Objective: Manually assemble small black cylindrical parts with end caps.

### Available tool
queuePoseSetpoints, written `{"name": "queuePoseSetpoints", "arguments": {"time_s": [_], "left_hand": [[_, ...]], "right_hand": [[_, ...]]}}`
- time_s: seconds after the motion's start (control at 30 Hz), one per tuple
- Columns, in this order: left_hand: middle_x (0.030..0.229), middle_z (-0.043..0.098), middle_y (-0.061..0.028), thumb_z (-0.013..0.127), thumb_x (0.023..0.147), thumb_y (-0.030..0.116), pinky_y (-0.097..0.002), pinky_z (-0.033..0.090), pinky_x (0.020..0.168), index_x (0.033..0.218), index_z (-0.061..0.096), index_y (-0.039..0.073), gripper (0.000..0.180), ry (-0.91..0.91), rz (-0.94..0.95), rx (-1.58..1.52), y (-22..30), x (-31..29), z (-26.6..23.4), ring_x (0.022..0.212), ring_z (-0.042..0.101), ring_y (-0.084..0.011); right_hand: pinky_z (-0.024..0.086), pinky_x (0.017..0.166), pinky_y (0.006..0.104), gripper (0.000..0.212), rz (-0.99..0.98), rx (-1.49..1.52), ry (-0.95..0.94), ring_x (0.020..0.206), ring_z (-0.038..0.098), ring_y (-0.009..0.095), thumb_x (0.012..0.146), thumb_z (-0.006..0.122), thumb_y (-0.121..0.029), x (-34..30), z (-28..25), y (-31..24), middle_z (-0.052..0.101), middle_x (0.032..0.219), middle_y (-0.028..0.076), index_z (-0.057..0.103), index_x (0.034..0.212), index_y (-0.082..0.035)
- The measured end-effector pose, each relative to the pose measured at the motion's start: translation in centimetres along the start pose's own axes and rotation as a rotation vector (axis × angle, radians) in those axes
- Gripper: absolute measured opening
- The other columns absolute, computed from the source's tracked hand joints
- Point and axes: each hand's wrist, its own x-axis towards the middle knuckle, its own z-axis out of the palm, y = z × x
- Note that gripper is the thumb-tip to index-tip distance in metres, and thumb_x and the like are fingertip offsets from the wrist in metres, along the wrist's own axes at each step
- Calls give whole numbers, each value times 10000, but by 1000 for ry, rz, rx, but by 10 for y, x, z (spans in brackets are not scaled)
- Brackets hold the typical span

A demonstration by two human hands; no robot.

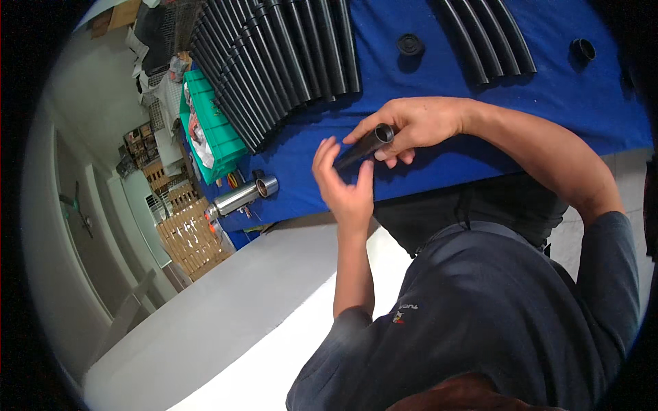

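Note:
A short black tube [367,149] is held at a slant over the blue cloth, its round hollow end tipped up toward me. My right hand [421,127] grips it near that end, with the thumb and fingers on either side. Around the tube's lower part sits my left hand [346,190], its thumb and fingers spread apart. Whether the left fingertips touch the tube, I cannot tell. The tube's far end is partly hidden by the left hand.
Many long black tubes [295,58] lie in rows at the far left, with several more [488,41] at the far right. Black caps [410,45] [583,49] rest on the blue cloth [439,181]. A green crate [223,130] and a steel flask [236,198] stand left.

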Motion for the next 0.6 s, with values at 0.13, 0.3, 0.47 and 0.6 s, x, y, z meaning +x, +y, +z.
{"name": "queuePoseSetpoints", "arguments": {"time_s": [0.13, 0.3, 0.47, 0.6], "left_hand": [[941, 670, -108, 749, 772, 60, -329, 505, 775, 1050, 609, -17, 321, -354, -304, -222, -18, -1, -2, 864, 655, -236], [974, 601, -58, 800, 762, 131, -273, 467, 758, 1078, 640, -50, 397, -674, -426, -552, -29, -6, -25, 858, 569, -143], [1029, 513, -26, 796, 805, 179, -231, 425, 772, 1128, 621, -98, 460, -826, -638, -796, -35, -16, -34, 925, 520, -108], [1013, 534, -48, 783, 820, 155, -254, 455, 796, 1129, 618, -90, 427, -780, -728, -930, -37, -21, -35, 938, 540, -119]], "right_hand": [[537, 697, 267, 485, -113, -196, -4, 766, 654, 110, 863, 689, -69, 7, -2, 13, 698, 897, 48, 599, 1340, -68], [492, 647, 299, 451, -2, -171, -146, 689, 574, 123, 839, 732, -95, -1, -3, 8, 665, 877, 37, 642, 1280, -72], [491, 638, 289, 421, -5, -165, -197, 690, 579, 126, 844, 707, -71, 3, -1, 11, 659, 846, 37, 651, 1261, -69], [484, 624, 288, 403, -21, -134, -196, 676, 577, 132, 841, 702, -65, 4, -2, 12, 659, 831, 37, 660, 1242, -51]]}}
